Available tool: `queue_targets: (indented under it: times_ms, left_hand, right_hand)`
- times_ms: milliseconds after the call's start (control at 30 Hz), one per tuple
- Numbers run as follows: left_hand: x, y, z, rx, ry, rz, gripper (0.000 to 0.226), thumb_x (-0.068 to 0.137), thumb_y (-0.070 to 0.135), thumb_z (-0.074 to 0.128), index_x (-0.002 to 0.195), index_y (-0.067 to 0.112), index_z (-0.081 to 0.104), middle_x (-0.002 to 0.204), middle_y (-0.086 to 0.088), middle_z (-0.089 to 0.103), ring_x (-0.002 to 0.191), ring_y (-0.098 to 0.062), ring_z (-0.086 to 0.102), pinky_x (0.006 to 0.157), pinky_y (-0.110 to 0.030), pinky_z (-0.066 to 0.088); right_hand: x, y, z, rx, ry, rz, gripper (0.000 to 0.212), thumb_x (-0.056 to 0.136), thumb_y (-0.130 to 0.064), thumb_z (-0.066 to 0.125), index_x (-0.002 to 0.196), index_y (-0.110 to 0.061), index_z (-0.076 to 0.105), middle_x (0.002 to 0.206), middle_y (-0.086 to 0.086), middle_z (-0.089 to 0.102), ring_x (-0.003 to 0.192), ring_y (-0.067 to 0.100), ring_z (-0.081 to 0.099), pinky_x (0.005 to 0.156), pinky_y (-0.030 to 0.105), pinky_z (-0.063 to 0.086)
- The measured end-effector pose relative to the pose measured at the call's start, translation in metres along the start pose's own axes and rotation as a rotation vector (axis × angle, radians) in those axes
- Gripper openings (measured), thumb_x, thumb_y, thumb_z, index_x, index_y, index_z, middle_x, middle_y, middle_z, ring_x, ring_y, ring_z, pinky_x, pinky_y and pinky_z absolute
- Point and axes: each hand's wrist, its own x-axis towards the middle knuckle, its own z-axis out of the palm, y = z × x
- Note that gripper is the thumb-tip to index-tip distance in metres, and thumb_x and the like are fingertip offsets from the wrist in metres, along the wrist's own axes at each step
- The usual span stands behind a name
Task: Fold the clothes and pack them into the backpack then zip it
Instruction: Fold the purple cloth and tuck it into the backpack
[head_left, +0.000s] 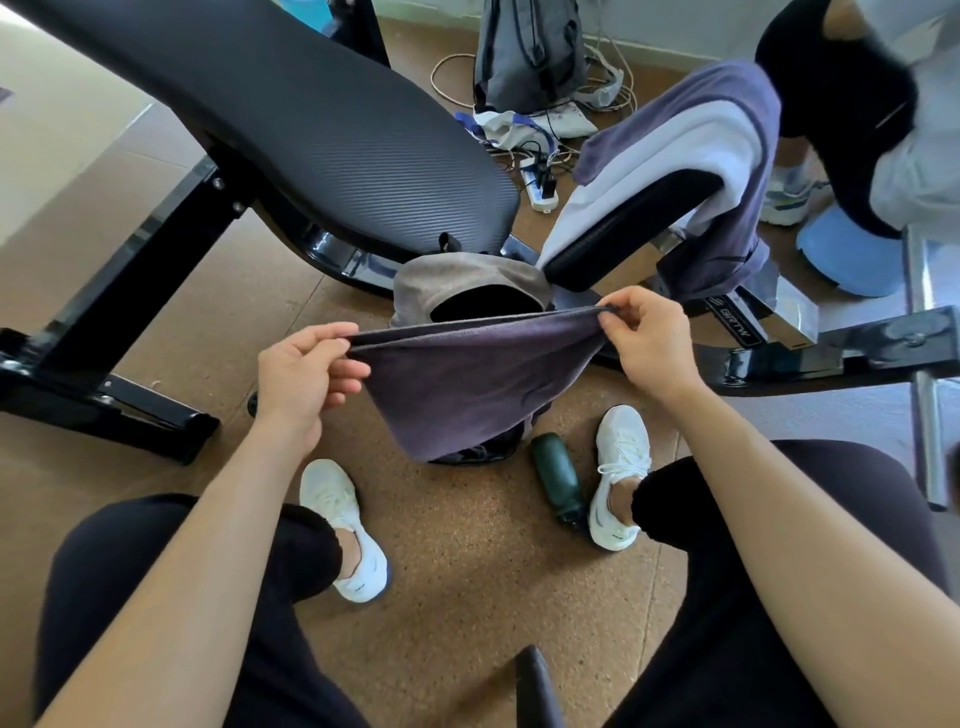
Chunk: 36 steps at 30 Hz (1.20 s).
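Note:
I hold a dark purple garment (467, 384) stretched between both hands, folded over so its top edge is doubled. My left hand (304, 371) pinches its left corner and my right hand (649, 338) pinches its right corner. Just behind and below the garment stands a grey-brown backpack (457, 280) on the floor, its mouth open and dark inside; the cloth hides its lower part. More clothes, a purple piece (727, 114) and a white piece (639, 171), hang over the bench pad (623, 228) at the right.
A black weight bench (311, 114) fills the upper left. A green bottle (558, 480) lies on the cork floor by my right shoe (618, 478). A grey bag (530, 52), cables and a power strip (540, 187) lie at the back. Another person (857, 104) stands at the upper right.

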Motion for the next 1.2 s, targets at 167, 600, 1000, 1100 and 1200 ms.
queue_targets:
  times_ms: [167, 600, 1000, 1100, 1200]
  left_hand:
    - [0.000, -0.009, 0.000, 0.074, 0.085, 0.109, 0.028, 0.102, 0.006, 0.049, 0.110, 0.016, 0.074, 0.085, -0.007, 0.078, 0.075, -0.018, 0.076, 0.066, -0.025, 0.060]
    - [-0.016, -0.033, 0.061, 0.357, -0.379, 0.332, 0.040, 0.084, 0.014, 0.081, 0.121, 0.021, 0.070, 0.107, 0.008, 0.075, 0.101, -0.003, 0.069, 0.088, -0.024, 0.057]
    - [-0.033, -0.072, 0.092, 0.723, -0.687, 0.397, 0.044, 0.069, 0.041, 0.068, 0.111, 0.051, 0.060, 0.103, 0.017, 0.070, 0.099, -0.013, 0.067, 0.083, -0.039, 0.056]
    - [-0.035, -0.084, 0.086, 0.841, -0.672, 0.371, 0.015, 0.075, 0.029, 0.057, 0.084, 0.041, 0.056, 0.081, 0.009, 0.068, 0.082, -0.028, 0.065, 0.071, -0.044, 0.055]
    - [-0.029, -0.096, 0.077, 0.901, -0.677, 0.318, 0.015, 0.085, 0.016, 0.058, 0.081, 0.031, 0.061, 0.076, 0.006, 0.066, 0.082, -0.032, 0.066, 0.071, -0.042, 0.054]
  right_hand:
    - [0.002, 0.003, 0.004, 0.169, -0.105, 0.112, 0.020, 0.098, -0.002, 0.060, 0.092, -0.020, 0.067, 0.085, 0.003, 0.070, 0.078, 0.017, 0.068, 0.071, 0.027, 0.062]
    - [-0.018, -0.029, -0.011, 0.169, -0.391, -0.077, 0.024, 0.092, -0.004, 0.057, 0.091, -0.022, 0.073, 0.086, 0.022, 0.070, 0.076, 0.017, 0.063, 0.074, 0.028, 0.051]
    - [-0.038, -0.037, -0.018, 0.323, -0.574, -0.121, 0.022, 0.096, -0.002, 0.062, 0.096, -0.019, 0.076, 0.092, 0.000, 0.073, 0.088, 0.012, 0.066, 0.084, 0.027, 0.050]
    - [-0.041, -0.039, -0.020, 0.372, -0.532, -0.115, 0.021, 0.096, -0.001, 0.061, 0.095, -0.017, 0.075, 0.087, 0.004, 0.070, 0.084, 0.012, 0.061, 0.080, 0.022, 0.047]
    - [-0.037, -0.035, -0.024, 0.415, -0.400, -0.080, 0.022, 0.097, 0.001, 0.061, 0.094, -0.017, 0.074, 0.080, -0.004, 0.066, 0.075, 0.005, 0.057, 0.073, 0.017, 0.044]
